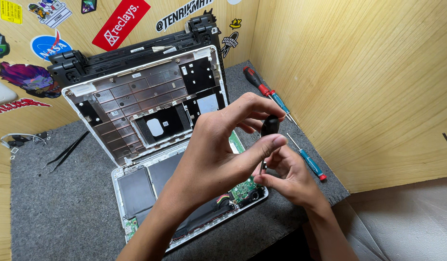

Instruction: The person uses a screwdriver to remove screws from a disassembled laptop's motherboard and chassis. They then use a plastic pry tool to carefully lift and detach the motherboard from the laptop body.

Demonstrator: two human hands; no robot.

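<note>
Both hands work a black-handled screwdriver [269, 126] above the right edge of an opened laptop base [184, 193].

The left hand [218, 154] clenches the screwdriver's handle between thumb and fingers; the right hand [288, 179] pinches its shaft near the tip, just over the green circuit board [242, 188]. Room is tight: wooden walls [358, 87] close in behind and to the right, and the lifted inner cover [146, 101] stands propped just behind the hands. On the grey mat [54, 212], three spare screwdrivers [281, 104] lie near the right wall, close to the hands. Black tweezers [66, 152] lie well apart on the left, where the mat has free space.
</note>
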